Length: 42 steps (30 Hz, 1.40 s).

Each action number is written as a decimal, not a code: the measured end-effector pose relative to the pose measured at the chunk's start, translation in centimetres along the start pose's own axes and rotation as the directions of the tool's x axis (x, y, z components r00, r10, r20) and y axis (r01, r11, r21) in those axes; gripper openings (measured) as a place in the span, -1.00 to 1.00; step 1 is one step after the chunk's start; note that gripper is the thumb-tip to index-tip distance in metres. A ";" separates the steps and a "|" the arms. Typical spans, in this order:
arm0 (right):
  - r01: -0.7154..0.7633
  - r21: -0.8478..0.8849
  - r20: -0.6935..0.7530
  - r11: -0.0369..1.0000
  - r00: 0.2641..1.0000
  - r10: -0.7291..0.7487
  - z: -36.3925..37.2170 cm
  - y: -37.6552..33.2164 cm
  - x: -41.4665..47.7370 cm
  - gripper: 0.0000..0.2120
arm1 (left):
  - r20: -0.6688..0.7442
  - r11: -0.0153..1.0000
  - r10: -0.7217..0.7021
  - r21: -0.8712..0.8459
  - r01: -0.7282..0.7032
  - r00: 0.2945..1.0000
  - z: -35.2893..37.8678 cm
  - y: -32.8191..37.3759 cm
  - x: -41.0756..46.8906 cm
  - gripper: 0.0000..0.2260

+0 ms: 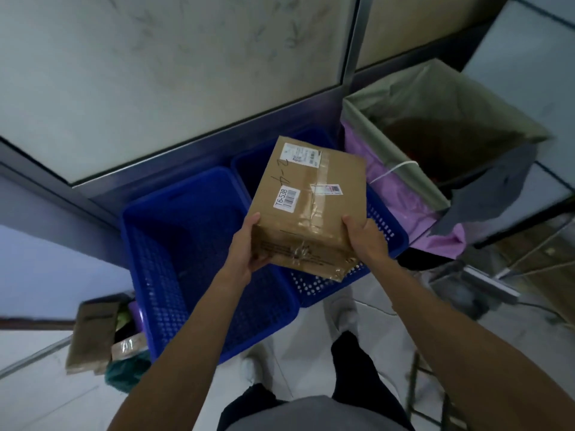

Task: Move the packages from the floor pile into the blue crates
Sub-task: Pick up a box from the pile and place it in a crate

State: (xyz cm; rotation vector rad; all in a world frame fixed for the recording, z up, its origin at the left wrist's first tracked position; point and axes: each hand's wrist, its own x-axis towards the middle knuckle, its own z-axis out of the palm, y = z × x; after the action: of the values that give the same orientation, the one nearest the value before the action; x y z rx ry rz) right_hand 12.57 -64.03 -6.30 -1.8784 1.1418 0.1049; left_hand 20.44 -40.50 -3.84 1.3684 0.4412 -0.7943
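A brown cardboard box [306, 206] is held in the air above the right blue crate [384, 231], tilted with its far end raised. Its top face carries clear tape, a white label reading T6-538, two further labels and a handwritten mark. The left hand [247, 244] grips the near left corner, thumb on the top edge and fingers curled under the base. The right hand [364, 236] clasps the near right corner, thumb on top and fingers wrapped down the side.

The left blue crate [174, 253] stands touching the right one; both sit on the floor against a dark wall base below frosted panels. The visible interior of the left crate shows no packages; the inside of the right crate is mostly hidden by the box.

To the right of the crates stands a bin [435, 141] lined with a green bag over a purple one. On the floor left of the left crate lies a pile of packages [99, 340], including brown parcels and a green bag.
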 end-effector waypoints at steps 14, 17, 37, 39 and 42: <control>-0.168 0.158 0.287 0.973 0.951 0.117 -4.2 -3.1 10.8 -0.17 | -0.320 0.889 -0.139 -0.457 -0.024 0.937 12.1 -3.4 4.3 -0.31; -0.415 0.204 0.281 0.887 0.892 0.353 -2.7 -2.9 11.0 0.23 | -0.371 0.891 -0.151 -0.452 -0.036 0.916 13.3 -3.2 5.5 -0.16; -0.547 0.539 0.489 0.641 0.822 0.290 4.3 -3.4 6.8 0.32 | -0.349 0.863 -0.185 -0.506 -0.018 0.919 15.2 -5.2 7.5 -0.01; -0.506 0.597 0.432 0.623 0.856 0.283 4.5 -3.4 6.4 0.26 | -0.322 0.868 -0.164 -0.495 -0.018 0.932 14.9 -5.8 7.8 0.02; -0.441 0.634 0.362 0.635 0.895 0.261 4.4 -3.4 6.6 0.21 | -0.255 0.864 -0.140 -0.504 -0.008 0.957 15.1 -6.6 7.6 -0.10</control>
State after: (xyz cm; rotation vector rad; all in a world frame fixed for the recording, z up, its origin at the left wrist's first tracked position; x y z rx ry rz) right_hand 20.43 -64.71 -9.81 -0.9083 1.1529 0.0916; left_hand 18.32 -57.04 -10.98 0.9758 0.8631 -0.4848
